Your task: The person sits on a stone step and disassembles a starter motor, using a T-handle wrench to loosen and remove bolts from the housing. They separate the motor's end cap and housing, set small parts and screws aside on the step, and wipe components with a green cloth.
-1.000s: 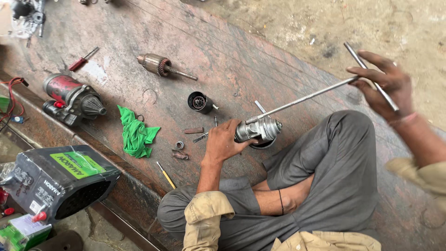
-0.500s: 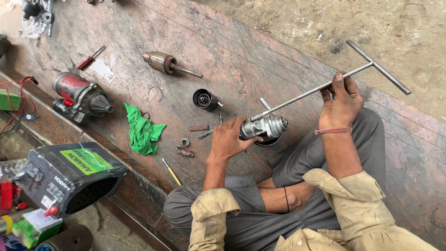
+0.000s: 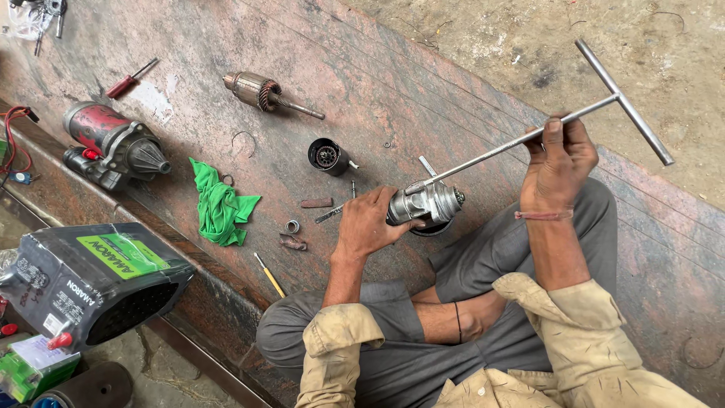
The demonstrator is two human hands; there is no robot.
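Note:
My left hand grips a silver starter-motor housing and holds it down on the reddish stone slab. My right hand is closed around the long shaft of a T-handle socket wrench. The wrench's lower end sits on the housing and its crossbar points up to the right. I sit cross-legged in grey trousers with my knee under the wrench.
On the slab lie an armature, a small black cylindrical part, a green rag, a red starter motor, a red screwdriver, a yellow-handled tool and small loose parts. A black car battery stands lower left.
My right hand slid from the wrench's crossbar down onto its shaft. My left hand has stayed on the housing.

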